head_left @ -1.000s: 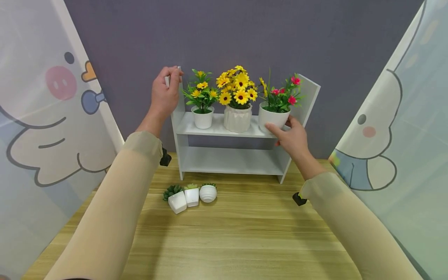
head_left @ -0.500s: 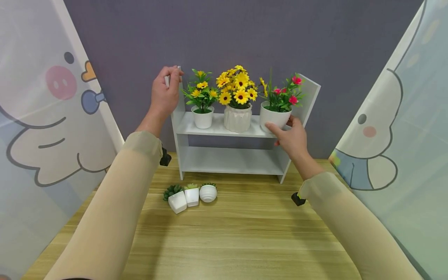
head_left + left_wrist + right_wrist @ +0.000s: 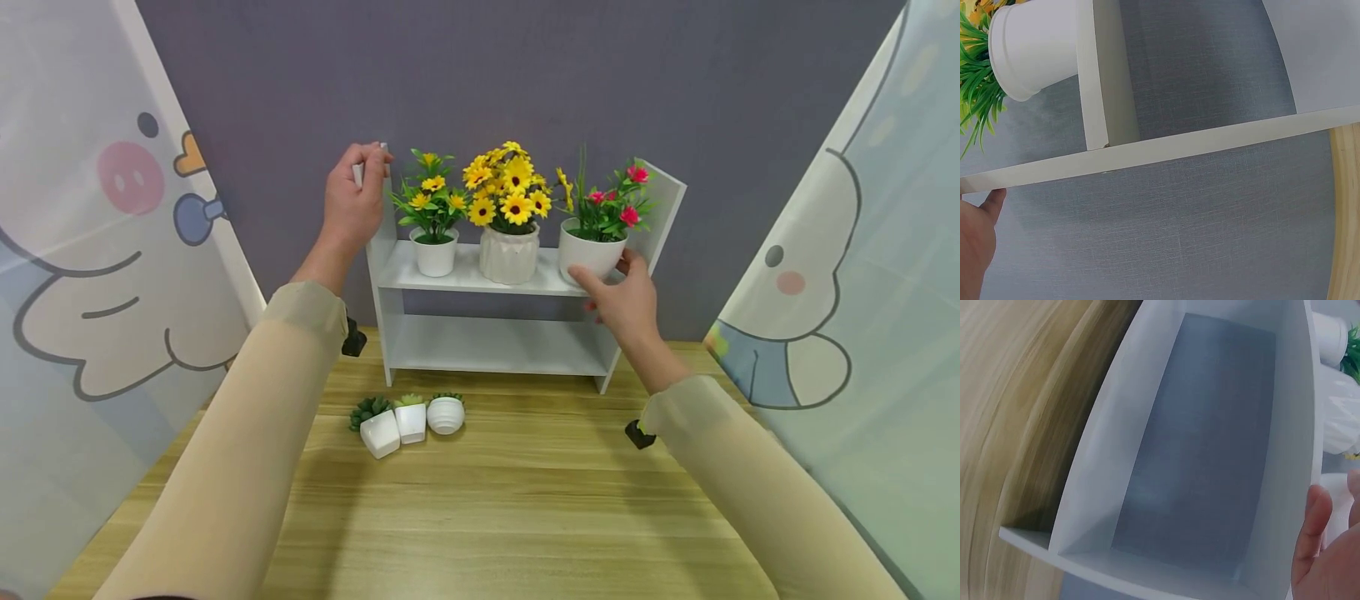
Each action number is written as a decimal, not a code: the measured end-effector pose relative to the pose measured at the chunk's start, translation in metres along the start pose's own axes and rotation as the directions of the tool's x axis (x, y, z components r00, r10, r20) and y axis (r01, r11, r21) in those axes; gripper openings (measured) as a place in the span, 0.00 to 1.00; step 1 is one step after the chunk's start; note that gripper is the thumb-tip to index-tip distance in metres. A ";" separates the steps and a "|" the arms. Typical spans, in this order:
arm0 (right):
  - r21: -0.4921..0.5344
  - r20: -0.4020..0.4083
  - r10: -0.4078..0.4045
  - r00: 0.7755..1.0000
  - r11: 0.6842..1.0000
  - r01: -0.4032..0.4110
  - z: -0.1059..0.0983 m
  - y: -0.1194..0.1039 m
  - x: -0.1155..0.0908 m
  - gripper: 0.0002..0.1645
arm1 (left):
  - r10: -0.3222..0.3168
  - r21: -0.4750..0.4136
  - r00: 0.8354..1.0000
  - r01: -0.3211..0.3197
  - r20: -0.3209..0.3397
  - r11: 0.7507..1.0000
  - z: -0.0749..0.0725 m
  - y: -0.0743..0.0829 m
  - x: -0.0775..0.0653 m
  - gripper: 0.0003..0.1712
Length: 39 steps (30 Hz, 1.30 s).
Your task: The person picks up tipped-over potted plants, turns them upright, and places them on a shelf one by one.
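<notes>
My left hand (image 3: 356, 196) grips the top of the left side panel of a white two-tier shelf (image 3: 495, 343). In the left wrist view, fingers touch that panel's edge (image 3: 1166, 149). On the upper board at the right stands a white flowerpot with pink-red flowers (image 3: 591, 252). My right hand (image 3: 630, 300) holds this pot low, thumb in front and fingers round its right side; some fingers are hidden behind it. Left of it are a ribbed cream pot of yellow daisies (image 3: 510, 255) and a small white pot with yellow flowers (image 3: 435, 257).
Three small succulent pots lie on the wooden table (image 3: 525, 500) at front left: a square one (image 3: 380, 434), another square one (image 3: 411, 423) and a round one (image 3: 446, 415). A grey wall (image 3: 517, 75) stands behind the shelf. Cartoon-print curtains hang on both sides.
The pink-red flowerpot has shifted slightly right along the upper board, with my right hand still on it. My left hand has stayed on the side panel.
</notes>
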State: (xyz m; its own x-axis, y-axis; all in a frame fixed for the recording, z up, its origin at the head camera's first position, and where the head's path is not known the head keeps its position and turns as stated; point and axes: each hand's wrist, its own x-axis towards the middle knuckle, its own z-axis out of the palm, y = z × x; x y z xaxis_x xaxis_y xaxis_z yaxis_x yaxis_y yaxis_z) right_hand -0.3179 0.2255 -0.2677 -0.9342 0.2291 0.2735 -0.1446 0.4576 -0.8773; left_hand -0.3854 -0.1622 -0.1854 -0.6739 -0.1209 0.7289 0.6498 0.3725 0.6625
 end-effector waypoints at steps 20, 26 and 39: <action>0.022 0.080 -0.078 0.994 0.997 0.077 -0.016 0.025 -0.064 0.47 | -0.013 0.041 1.000 0.012 0.011 0.999 0.000 0.003 0.001 0.22; 0.011 0.386 -0.103 0.917 0.994 0.106 -0.011 0.060 -0.078 0.36 | 0.001 0.036 1.000 -0.002 0.005 0.999 0.000 0.001 0.000 0.21; 0.068 0.694 -0.041 0.719 0.998 -0.008 0.037 0.114 -0.105 0.35 | -0.004 0.027 1.000 0.004 0.008 1.000 -0.001 0.002 0.000 0.22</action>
State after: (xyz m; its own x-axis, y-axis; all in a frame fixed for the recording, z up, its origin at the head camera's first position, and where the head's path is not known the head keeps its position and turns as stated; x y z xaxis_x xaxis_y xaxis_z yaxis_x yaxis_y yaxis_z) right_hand -0.2482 0.2220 -0.4107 -0.8921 -0.4501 -0.0407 -0.1588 0.3966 -0.9042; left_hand -0.3836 -0.1629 -0.1841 -0.6795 -0.1154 0.7246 0.6374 0.3963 0.6608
